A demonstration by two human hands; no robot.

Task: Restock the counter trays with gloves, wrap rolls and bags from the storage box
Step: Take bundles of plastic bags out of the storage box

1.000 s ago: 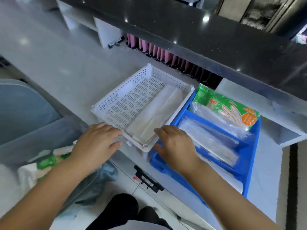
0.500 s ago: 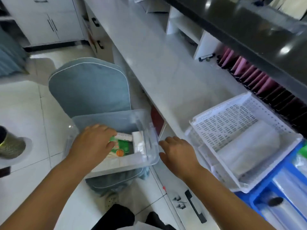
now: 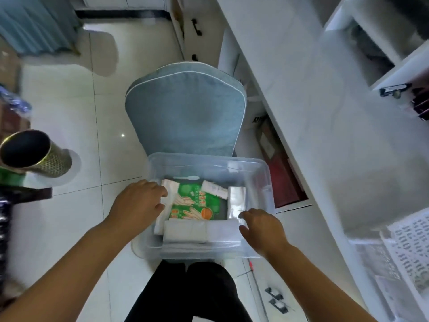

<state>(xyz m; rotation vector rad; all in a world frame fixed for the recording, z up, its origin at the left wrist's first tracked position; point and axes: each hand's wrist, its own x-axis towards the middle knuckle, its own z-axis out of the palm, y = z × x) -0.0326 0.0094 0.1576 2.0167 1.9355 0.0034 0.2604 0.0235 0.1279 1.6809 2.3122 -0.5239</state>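
A clear plastic storage box [image 3: 260, 168] sits low in front of me on a blue padded chair [image 3: 185, 108]. Inside lie a green glove pack [image 3: 197, 203], white wrap rolls [image 3: 185, 231] along the near side, and a clear bag pack [image 3: 236, 201] on the right. My left hand [image 3: 139, 203] hovers over the box's left edge, fingers spread, touching a white roll. My right hand [image 3: 262, 226] is over the box's near right corner, fingers apart, holding nothing. The white perforated tray [image 3: 408, 247] shows at the right edge on the counter.
The white counter [image 3: 348, 135] runs along the right, with shelves above. A gold mesh bin [image 3: 34, 154] stands on the tiled floor at left. My dark-trousered knees [image 3: 190, 291] are below the box. Cabinet handles [image 3: 196, 26] show at the top.
My view swung left from the counter trays to the storage box. Both hands left the white tray and now reach over the box.
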